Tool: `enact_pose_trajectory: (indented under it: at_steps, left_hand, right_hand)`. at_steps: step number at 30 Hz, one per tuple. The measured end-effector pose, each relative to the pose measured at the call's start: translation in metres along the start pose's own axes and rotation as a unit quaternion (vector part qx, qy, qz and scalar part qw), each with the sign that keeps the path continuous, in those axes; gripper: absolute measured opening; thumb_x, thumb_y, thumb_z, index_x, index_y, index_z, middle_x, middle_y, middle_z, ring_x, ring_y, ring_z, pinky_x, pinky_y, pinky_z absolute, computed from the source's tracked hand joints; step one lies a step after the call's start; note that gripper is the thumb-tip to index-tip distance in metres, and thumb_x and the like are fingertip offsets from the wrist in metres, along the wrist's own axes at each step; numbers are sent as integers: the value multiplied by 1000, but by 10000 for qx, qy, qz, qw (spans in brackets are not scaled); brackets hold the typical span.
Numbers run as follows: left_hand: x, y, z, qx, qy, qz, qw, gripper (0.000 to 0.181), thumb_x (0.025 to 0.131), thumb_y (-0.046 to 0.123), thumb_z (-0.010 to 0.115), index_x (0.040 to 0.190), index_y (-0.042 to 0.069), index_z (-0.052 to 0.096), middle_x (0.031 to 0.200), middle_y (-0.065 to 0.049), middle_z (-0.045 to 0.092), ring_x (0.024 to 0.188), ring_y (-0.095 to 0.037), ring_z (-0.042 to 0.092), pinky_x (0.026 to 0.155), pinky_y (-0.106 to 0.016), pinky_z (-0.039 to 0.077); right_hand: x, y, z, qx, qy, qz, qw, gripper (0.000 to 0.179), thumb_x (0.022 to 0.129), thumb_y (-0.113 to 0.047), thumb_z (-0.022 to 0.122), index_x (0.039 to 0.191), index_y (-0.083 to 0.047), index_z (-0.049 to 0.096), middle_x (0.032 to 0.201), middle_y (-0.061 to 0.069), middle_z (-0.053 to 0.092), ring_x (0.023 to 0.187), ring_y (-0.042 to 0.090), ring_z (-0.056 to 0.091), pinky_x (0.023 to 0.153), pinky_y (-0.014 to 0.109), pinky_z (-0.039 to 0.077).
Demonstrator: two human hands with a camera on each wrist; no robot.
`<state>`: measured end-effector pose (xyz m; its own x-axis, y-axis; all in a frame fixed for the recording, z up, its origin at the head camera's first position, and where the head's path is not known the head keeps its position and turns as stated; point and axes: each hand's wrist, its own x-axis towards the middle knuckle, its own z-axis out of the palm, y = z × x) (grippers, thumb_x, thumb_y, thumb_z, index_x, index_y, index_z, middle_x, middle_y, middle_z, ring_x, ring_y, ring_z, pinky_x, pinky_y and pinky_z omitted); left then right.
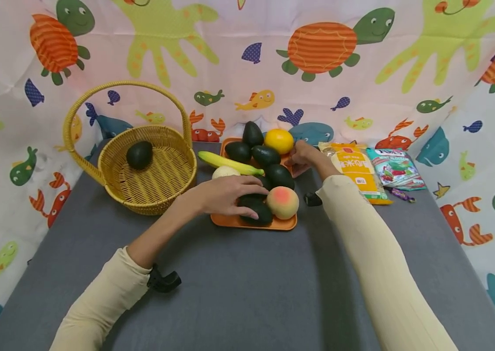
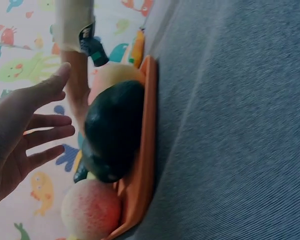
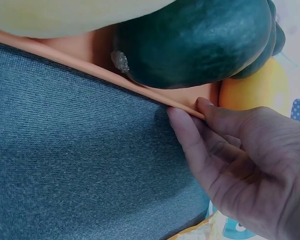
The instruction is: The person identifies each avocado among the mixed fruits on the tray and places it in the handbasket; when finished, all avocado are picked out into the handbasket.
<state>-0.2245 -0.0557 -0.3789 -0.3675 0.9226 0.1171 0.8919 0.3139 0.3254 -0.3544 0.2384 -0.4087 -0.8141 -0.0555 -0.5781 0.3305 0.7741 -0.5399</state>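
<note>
An orange tray (image 1: 230, 222) holds several dark green avocados (image 1: 279, 176), a peach (image 1: 282, 203), a yellow round fruit (image 1: 279, 141), a banana (image 1: 230, 163) and a pale round fruit (image 1: 225, 172). My right hand (image 1: 303, 157) pinches the tray's right rim between thumb and fingers, plain in the right wrist view. Over the front avocados hovers my left hand (image 1: 230, 196), its fingers spread and loosely bent. In the left wrist view, a gap shows between this hand (image 2: 30, 127) and the nearest avocado (image 2: 115, 117).
A woven basket (image 1: 148, 207) with a tall handle stands left of the tray, one avocado (image 1: 140, 155) inside. To the right lie a yellow food bag (image 1: 354, 168), a teal packet (image 1: 396, 168) and a small purple-wrapped candy (image 1: 401, 195). A printed curtain backs the grey table (image 1: 247, 292).
</note>
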Motion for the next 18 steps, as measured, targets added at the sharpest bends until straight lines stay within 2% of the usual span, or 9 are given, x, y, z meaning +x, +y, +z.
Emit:
enact_pose_trajectory:
  at_steps: [4,9,18]
  left_hand:
    - [1,2,8,-57,-235,57,9997,63,94,49,75,144,12,62,144,-9,62,130,-25,62,114,-43,50]
    - [3,2,14,70,-524,-115,9985,65,92,52,76,145,17,61,146,-5,63,133,-22,61,115,-41,49]
    - [5,3,19,57,-758,-199,9969,63,92,46,79,146,20,61,148,-4,63,136,-21,60,118,-44,47]
  right_hand:
    - [0,0,2,7,18,62,10000,19,102,-14,68,106,4,64,79,13,74,67,22,79,72,33,64]
    - [1,2,2,79,24,40,10000,20,102,-13,68,110,5,64,81,13,73,66,22,78,71,34,64]
    - [4,1,3,93,-1,47,9999,18,103,-12,67,110,4,63,82,13,73,68,22,78,72,33,64]
